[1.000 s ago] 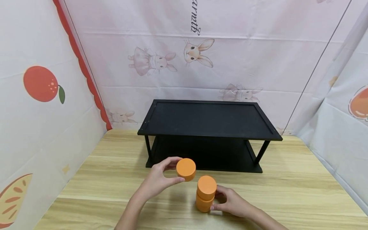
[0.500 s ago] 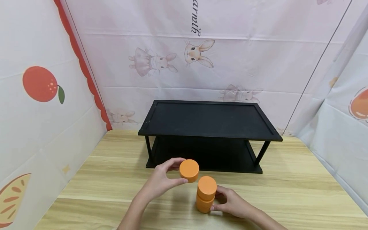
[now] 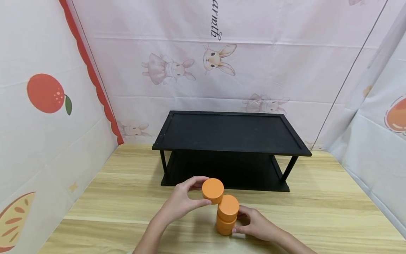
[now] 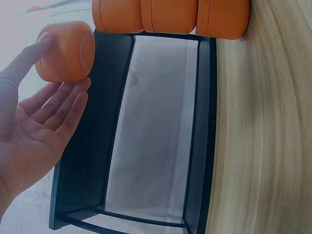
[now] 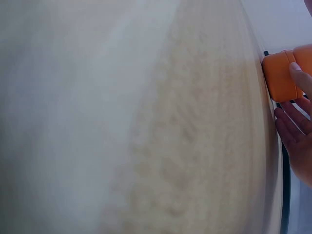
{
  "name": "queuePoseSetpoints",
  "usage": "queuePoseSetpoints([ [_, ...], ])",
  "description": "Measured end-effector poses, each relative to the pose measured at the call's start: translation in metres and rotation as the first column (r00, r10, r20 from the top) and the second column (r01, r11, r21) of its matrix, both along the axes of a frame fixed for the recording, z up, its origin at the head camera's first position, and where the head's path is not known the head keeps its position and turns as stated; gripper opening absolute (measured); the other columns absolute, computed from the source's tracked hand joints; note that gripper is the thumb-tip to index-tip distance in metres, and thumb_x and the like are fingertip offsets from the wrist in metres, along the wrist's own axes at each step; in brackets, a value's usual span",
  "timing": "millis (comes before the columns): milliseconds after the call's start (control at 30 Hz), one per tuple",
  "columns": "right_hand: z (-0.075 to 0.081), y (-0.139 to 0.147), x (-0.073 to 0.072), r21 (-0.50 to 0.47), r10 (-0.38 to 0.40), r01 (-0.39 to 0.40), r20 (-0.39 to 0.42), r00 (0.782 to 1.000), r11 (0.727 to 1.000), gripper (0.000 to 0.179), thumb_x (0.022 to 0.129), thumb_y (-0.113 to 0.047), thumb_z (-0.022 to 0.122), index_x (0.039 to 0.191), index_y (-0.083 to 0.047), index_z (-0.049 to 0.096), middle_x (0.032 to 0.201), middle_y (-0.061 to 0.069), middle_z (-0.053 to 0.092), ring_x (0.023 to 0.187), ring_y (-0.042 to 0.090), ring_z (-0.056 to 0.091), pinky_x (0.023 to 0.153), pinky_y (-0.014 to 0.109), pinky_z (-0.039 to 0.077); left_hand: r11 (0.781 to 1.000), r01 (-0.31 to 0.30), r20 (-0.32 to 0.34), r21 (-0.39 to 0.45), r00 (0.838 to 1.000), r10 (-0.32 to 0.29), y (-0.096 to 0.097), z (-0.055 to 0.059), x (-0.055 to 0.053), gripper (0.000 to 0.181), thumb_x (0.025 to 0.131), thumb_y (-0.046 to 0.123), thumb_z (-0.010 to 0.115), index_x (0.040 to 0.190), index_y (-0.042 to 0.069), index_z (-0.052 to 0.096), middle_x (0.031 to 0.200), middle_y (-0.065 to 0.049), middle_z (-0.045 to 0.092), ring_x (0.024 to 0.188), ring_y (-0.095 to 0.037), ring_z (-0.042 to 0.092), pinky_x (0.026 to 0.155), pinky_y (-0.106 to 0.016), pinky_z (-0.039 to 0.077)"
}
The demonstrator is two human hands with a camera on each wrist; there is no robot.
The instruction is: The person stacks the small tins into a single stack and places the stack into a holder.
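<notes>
A short round orange lidded jar (image 3: 213,191) is pinched between the thumb and fingers of my left hand (image 3: 180,201), held up off the table. Just right of it and slightly lower stands an upright stack of similar orange jars (image 3: 227,216); the left wrist view shows three in the stack (image 4: 170,17), lying sideways in that picture. My right hand (image 3: 257,224) holds the stack low on its right side, thumb in front. In the right wrist view its thumb presses on an orange jar (image 5: 282,78) at the edge of the picture. A gap between held jar and stack cannot be made out in the head view.
A black two-tier rack (image 3: 231,132) stands at the back of the wooden table (image 3: 333,204), behind both hands. Printed cloths (image 3: 190,31) hang behind it and on both sides.
My left hand has moved right and slightly nearer with its jar, so the jar now overlaps the stack's upper left edge in the head view. The right hand and the stack stay put.
</notes>
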State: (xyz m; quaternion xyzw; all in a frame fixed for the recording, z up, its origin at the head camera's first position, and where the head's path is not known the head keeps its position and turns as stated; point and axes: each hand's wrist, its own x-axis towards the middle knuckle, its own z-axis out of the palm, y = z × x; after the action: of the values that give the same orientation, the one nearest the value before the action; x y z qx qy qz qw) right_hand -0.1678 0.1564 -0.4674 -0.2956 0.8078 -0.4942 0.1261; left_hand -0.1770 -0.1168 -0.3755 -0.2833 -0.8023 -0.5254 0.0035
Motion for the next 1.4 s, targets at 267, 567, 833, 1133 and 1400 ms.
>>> queuePoseSetpoints([
  [267,-0.0008,0.0003,-0.0010,0.001,-0.007,0.007,0.009,1.000,1.000,0.044,0.083,-0.025,0.070,0.123,-0.013,0.054,0.116,-0.001,0.057,0.102,0.015,0.055,0.087,0.032,0.046,1.000,0.013,-0.019,0.004,1.000,-0.013,0.0024,0.0012,-0.0002,0.054,0.074,0.032,0.076,0.122,0.019,0.055,0.111,0.010,0.058,0.100,-0.008,0.055,0.091,-0.035,0.044],
  [567,-0.0018,0.0004,-0.0010,0.000,-0.002,0.002,0.007,1.000,1.000,0.045,0.083,-0.025,0.069,0.123,-0.013,0.053,0.116,-0.001,0.057,0.101,0.014,0.055,0.086,0.032,0.046,1.000,0.020,0.004,0.017,1.000,-0.020,0.0047,0.0015,0.0005,0.054,0.075,0.031,0.076,0.122,0.018,0.055,0.111,0.009,0.058,0.101,-0.009,0.055,0.091,-0.038,0.043],
  [833,-0.0003,0.0004,-0.0005,0.011,-0.008,0.008,0.016,1.000,1.000,0.045,0.083,-0.026,0.069,0.123,-0.013,0.053,0.117,-0.001,0.057,0.102,0.014,0.055,0.087,0.031,0.046,0.999,0.036,0.003,0.028,0.999,-0.036,0.0068,0.0002,0.0005,0.053,0.075,0.031,0.076,0.122,0.017,0.055,0.111,0.008,0.058,0.101,-0.010,0.055,0.092,-0.040,0.043],
  [1133,-0.0003,0.0003,-0.0003,0.013,-0.011,0.011,0.017,1.000,1.000,0.046,0.083,-0.025,0.070,0.124,-0.013,0.052,0.117,-0.001,0.057,0.102,0.013,0.055,0.087,0.031,0.046,0.999,0.037,0.004,0.018,0.999,-0.037,0.0077,0.0009,0.0007,0.054,0.075,0.031,0.076,0.123,0.019,0.054,0.112,0.010,0.058,0.101,-0.009,0.054,0.092,-0.036,0.043],
  [1400,-0.0015,0.0004,-0.0011,0.006,-0.003,0.003,0.017,1.000,1.000,0.045,0.084,-0.024,0.069,0.124,-0.013,0.052,0.118,-0.001,0.057,0.103,0.014,0.055,0.088,0.032,0.046,0.999,0.046,-0.003,0.024,0.999,-0.046,0.0099,-0.0005,0.0009,0.054,0.075,0.033,0.076,0.123,0.019,0.054,0.111,0.010,0.058,0.101,-0.009,0.055,0.092,-0.040,0.043],
])
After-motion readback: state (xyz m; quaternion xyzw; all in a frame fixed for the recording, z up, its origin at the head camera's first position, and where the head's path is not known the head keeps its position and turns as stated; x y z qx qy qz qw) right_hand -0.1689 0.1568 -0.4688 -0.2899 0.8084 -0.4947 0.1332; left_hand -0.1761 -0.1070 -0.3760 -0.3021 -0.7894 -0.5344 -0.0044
